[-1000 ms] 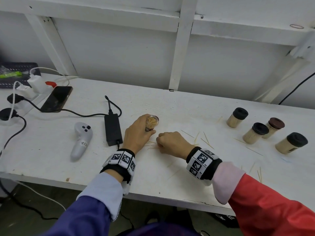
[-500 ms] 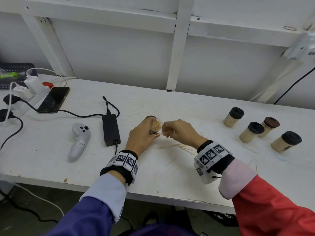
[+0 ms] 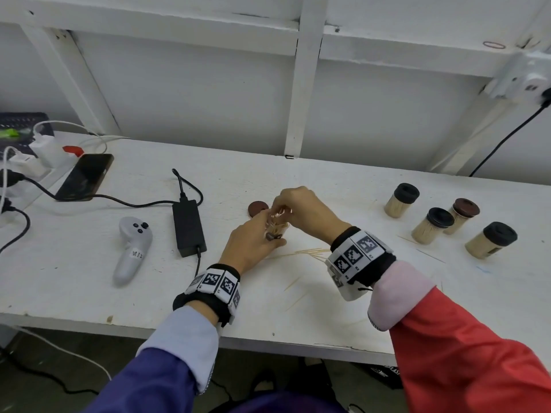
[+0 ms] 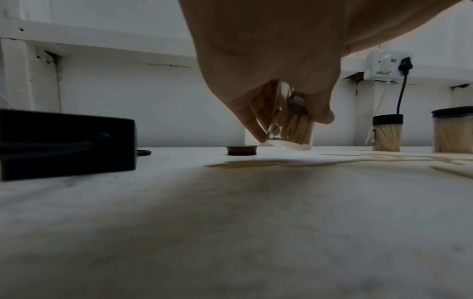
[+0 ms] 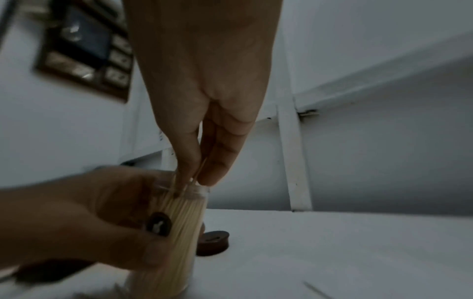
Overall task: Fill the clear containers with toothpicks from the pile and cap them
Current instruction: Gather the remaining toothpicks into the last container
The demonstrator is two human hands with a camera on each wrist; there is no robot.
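your right hand [image 3: 301, 211] has come up from the bench, pinching toothpicks [image 5: 197, 176] into the container [image 3: 277, 225] your left hand [image 3: 253, 242] is gripping; nearly full.

Right hand [image 3: 301, 208] moved from loose toothpicks on table to container [image 3: 277, 226] mouth, feeding toothpicks in.

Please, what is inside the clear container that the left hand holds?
The clear container is packed with upright toothpicks, and the right hand pinches a few more into its open mouth. The left hand covers one side, so the contents there are hidden.
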